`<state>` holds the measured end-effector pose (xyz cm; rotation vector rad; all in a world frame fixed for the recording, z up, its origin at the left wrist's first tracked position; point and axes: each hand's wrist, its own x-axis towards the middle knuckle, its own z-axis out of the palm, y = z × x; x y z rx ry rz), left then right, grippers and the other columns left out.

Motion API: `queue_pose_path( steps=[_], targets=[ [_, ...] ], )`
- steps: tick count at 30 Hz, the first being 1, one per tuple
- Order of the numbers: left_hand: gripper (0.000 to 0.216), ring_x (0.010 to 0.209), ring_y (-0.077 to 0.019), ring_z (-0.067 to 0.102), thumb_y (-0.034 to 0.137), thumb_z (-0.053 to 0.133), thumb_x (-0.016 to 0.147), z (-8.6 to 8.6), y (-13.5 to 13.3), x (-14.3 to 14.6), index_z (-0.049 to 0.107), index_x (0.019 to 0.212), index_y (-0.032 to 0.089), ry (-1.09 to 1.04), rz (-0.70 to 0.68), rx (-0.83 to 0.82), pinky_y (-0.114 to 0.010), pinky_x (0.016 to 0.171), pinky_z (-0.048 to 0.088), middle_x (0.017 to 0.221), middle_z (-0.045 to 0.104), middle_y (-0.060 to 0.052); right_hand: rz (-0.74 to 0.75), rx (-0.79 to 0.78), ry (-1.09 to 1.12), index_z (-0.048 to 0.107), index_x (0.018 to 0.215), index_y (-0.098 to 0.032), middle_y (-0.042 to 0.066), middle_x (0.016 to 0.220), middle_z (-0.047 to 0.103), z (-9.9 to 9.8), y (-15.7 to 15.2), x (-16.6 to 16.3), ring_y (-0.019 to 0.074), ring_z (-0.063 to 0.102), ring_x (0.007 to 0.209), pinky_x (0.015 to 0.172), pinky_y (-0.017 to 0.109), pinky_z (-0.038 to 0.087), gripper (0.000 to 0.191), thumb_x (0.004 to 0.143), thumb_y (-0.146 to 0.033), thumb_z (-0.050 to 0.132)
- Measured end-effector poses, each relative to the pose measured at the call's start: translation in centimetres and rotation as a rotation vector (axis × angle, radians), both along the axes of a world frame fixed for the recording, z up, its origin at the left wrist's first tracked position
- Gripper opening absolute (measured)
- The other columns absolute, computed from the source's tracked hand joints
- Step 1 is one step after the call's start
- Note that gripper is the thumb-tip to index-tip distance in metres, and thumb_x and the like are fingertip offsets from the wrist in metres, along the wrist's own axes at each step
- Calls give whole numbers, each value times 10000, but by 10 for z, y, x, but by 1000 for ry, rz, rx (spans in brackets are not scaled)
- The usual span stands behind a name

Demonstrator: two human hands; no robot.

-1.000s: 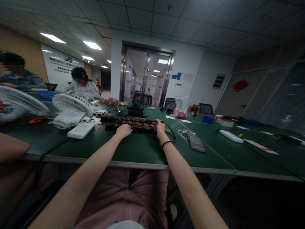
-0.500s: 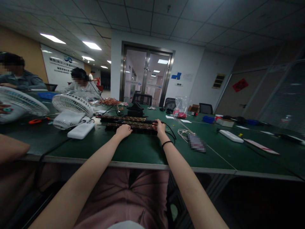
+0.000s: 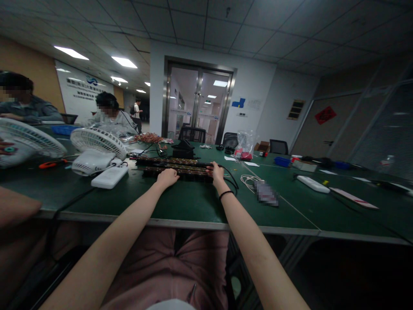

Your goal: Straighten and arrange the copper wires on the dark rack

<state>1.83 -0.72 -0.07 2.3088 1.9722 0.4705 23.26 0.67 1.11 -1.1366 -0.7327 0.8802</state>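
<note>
The rods [image 3: 191,169] lie left to right on the table [image 3: 193,204], my curled left hand [image 3: 167,177] at their near side, my bent right hand [image 3: 216,173] at their right end, and I can't tell what either grips.

golden rods [image 3: 190,169], green tabletop [image 3: 190,206], white fan [image 3: 100,142], black wristband [image 3: 226,193], dusky-pink trousers [image 3: 151,262], red diamond [image 3: 325,115]

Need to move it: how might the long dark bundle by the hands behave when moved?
The dark bundle is probably stiff lengthwise, since its thin strips look straight. They might shift or splay, showing as separate lines. Lying low, it seems unlikely to tip.
</note>
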Motion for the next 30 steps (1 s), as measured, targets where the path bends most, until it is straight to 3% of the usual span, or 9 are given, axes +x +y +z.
queue_pose_path(
  steps=[30],
  targets=[
    [221, 920, -247, 634, 377, 500, 835, -2, 2, -1, 602, 739, 205, -11, -11, 9, -320, 757, 476, 904, 674, -81, -10, 10, 9, 613, 834, -136, -21, 523, 607, 0, -1, 0, 84, 548, 392, 370, 163, 394, 155, 865, -237, 499]
  ],
)
